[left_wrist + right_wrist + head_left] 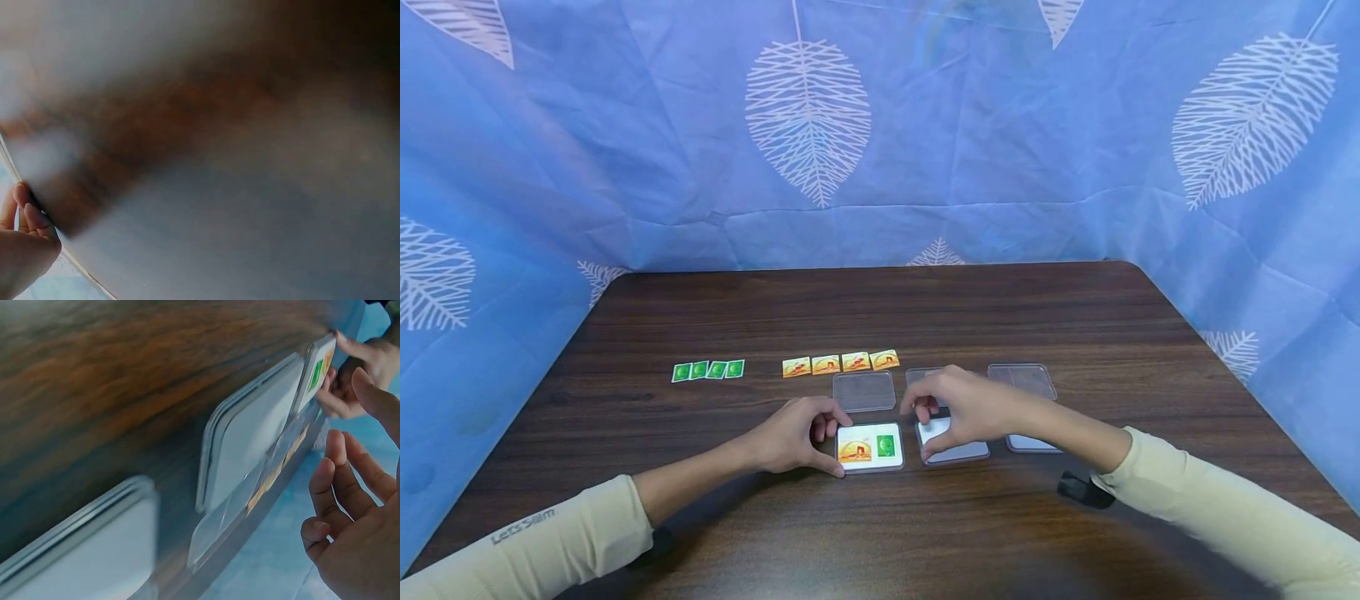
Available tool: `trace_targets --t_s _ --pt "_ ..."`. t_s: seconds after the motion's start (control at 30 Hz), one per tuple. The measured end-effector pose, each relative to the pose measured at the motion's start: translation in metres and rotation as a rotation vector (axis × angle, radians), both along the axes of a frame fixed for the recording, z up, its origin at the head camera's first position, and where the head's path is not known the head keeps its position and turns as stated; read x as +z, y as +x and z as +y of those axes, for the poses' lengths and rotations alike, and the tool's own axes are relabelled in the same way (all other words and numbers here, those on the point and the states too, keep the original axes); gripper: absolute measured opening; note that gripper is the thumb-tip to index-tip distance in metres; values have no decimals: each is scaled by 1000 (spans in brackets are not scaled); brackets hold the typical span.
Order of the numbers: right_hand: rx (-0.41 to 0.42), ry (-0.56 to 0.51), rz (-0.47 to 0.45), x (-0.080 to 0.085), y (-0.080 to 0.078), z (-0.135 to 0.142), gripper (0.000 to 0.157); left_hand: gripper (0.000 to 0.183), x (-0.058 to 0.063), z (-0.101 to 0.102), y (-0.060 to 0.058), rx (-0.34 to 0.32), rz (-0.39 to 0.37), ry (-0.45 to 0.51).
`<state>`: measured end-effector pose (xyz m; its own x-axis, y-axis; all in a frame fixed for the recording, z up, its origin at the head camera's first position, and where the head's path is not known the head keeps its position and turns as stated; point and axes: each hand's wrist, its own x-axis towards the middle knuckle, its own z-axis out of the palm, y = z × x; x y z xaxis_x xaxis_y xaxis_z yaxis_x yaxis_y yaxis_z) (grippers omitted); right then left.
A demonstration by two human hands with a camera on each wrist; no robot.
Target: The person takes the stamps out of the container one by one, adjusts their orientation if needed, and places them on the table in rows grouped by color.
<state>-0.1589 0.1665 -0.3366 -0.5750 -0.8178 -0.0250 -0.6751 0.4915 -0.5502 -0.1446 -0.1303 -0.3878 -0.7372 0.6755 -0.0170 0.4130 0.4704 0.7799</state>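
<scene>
My left hand (797, 433) holds the left end of a shallow clear plastic case (872, 469) between thumb and fingers. On its white insert lie an orange stamp-like card (853, 451) and a green one (886, 446), side by side. Above a second white-lined case (256, 431) hovers my right hand (966, 404), thumb and fingers apart with nothing between them. The right wrist view shows this hand's bent fingers (369, 481) clear of the case. A third white-lined case (87, 550) sits farther right, partly behind my right forearm in the head view.
Clear lids (863, 392) lie behind the cases, one of them partly covered by my right hand. Several orange cards (840, 362) form a row behind, and several green cards (708, 370) another to the left. Blue leaf-patterned cloth (805, 233) surrounds the dark wooden table (880, 308).
</scene>
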Motion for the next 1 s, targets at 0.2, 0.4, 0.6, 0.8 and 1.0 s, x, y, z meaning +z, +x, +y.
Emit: trace_targets --t_s 0.2,0.4,0.6,0.8,1.0 --pt "61 2 30 -1 -1 -22 31 45 -2 -1 -2 2 -4 5" --pt "141 6 80 -4 -3 -45 20 45 -3 -2 -2 -11 -3 16" --pt "162 45 148 -11 -5 -62 17 43 -4 -1 -3 -26 15 46" --pt "147 116 257 -14 -3 -73 18 40 -4 -1 -3 -6 8 37" --pt "124 172 324 -16 1 -79 20 40 -4 -1 -3 1 11 16"
